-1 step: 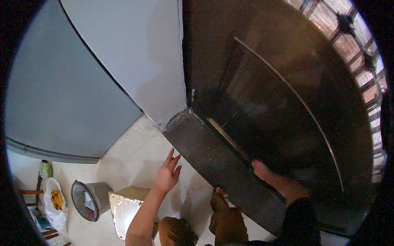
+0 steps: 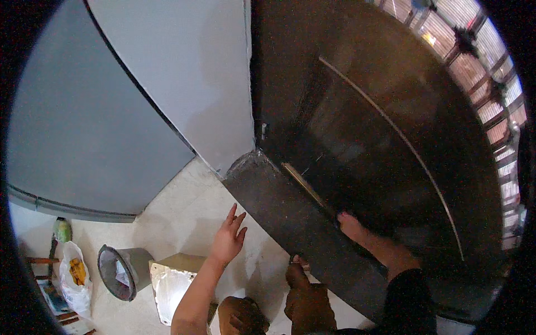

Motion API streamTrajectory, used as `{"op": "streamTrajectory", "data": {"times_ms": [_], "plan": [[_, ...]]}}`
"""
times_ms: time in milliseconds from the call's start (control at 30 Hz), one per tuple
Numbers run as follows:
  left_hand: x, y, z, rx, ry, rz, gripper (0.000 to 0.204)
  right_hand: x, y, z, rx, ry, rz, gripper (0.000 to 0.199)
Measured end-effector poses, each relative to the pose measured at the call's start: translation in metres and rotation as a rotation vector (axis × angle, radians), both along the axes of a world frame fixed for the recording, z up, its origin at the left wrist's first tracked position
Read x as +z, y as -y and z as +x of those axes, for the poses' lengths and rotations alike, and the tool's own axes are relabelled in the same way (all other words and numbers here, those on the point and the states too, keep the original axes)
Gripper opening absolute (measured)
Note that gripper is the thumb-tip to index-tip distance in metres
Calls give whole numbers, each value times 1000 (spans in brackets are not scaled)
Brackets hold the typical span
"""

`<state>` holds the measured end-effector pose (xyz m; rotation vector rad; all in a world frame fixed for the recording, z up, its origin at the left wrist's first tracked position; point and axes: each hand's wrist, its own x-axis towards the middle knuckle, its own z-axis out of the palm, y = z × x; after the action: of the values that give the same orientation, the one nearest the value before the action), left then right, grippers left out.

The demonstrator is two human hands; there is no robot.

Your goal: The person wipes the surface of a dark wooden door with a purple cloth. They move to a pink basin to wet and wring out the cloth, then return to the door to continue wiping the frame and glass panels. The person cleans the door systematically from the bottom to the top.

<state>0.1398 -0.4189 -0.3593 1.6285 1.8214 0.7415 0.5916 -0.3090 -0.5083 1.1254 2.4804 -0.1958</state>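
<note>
Right hand (image 2: 353, 229), right of centre, by gold strip (image 2: 302, 182); can't tell grip. Left hand (image 2: 228, 240), lower centre, fingers spread, empty. Dark door (image 2: 363, 151) swinging could pinch fingers.

Pretty dim overall, with speckly noise all over the door (image 2: 385, 184), which goes nearly black low down. Brightest bit is the slats (image 2: 497, 109) top right, kinda washed out and smeary. Soft shadows on the wall (image 2: 218, 72) and floor (image 2: 176, 184), plus harsh white glare off the box (image 2: 176, 293). Right hand (image 2: 350, 226) looks soft and murky, left hand (image 2: 228, 240) is clearer. Fisheye bends straight edges, and the corners go black.
</note>
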Motion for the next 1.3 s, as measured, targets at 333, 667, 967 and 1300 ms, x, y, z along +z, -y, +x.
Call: {"op": "streamTrajectory", "data": {"times_ms": [333, 667, 967, 1300], "plan": [[113, 92, -15, 149, 95, -108, 42, 112, -38, -48, 118, 249, 236, 28], [250, 267, -53, 397, 55, -37, 38, 332, 141, -129, -1374, -1025, -968, 40], [404, 424, -26, 843, 126, 20, 34, 519, 237, -262, -1211, -1311, -1691, 34], [451, 665, 87, 1352, -11, -74, 34, 570, 347, -311, -761, -909, -2002, 39]]}}
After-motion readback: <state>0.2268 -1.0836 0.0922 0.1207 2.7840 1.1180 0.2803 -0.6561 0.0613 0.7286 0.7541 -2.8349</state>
